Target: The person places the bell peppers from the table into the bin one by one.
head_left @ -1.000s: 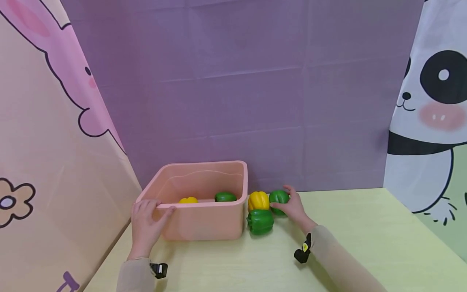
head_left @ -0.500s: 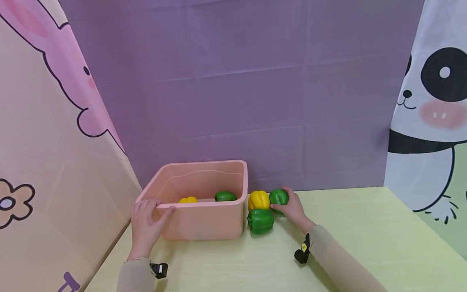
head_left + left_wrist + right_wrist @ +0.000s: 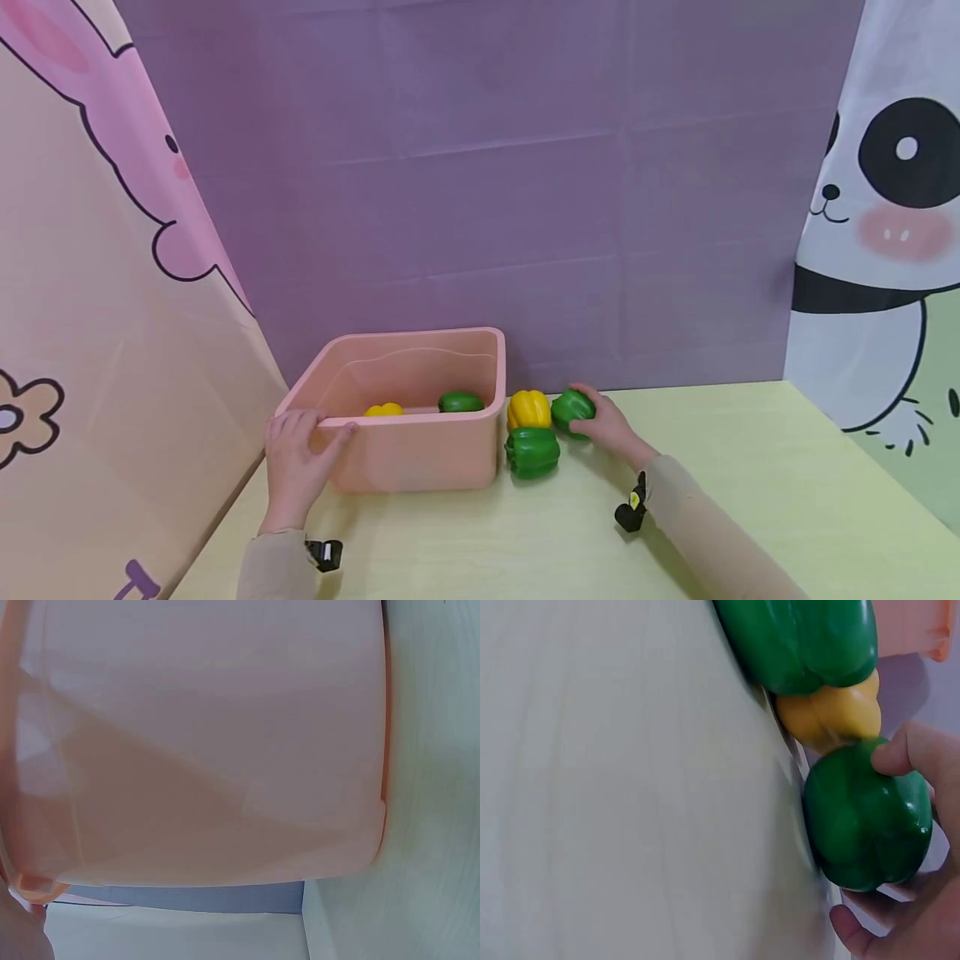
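My right hand holds a green bell pepper at the back of the table, thumb on the near side and fingers around the far side. In the right wrist view the thumb presses on this pepper's top. A yellow bell pepper lies just left of it, and another green bell pepper lies in front. My left hand grips the front left corner of a pink plastic bin by its rim. Inside the bin show a green pepper and the top of a yellow pepper.
A purple cloth backdrop hangs right behind the bin and peppers. Printed side panels stand left and right, one with a panda. The pale wooden table extends to the right and in front.
My right hand has closed around the green pepper, which now lies turned and slightly tilted. The head view has shifted slightly. My left hand stays on the bin's rim.
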`<state>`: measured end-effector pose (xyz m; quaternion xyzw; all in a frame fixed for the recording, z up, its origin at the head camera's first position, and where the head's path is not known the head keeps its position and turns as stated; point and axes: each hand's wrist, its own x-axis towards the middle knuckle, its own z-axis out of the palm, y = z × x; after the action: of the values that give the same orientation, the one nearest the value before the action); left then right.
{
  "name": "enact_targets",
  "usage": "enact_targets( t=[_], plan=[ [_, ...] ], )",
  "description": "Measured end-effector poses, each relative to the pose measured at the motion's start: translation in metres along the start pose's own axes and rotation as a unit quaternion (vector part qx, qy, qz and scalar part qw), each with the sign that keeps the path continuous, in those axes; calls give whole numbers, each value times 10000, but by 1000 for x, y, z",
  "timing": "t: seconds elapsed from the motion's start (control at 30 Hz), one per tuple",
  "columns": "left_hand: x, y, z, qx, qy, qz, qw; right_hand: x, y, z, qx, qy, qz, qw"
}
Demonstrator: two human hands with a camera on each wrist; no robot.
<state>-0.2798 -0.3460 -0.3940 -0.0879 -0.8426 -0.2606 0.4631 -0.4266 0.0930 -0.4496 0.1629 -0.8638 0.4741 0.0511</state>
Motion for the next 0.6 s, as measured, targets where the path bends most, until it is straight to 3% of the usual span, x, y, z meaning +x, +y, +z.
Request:
enact_targets(
  t=[0.3, 0.6],
  plan=[
    [1, -1, 1, -27, -24, -11, 10000, 0, 13, -11, 206, -559, -81, 9982],
    [1, 0, 0, 23, -32, -30, 10000, -1, 16, -13, 460, -705, -151, 9963]
  ],
)
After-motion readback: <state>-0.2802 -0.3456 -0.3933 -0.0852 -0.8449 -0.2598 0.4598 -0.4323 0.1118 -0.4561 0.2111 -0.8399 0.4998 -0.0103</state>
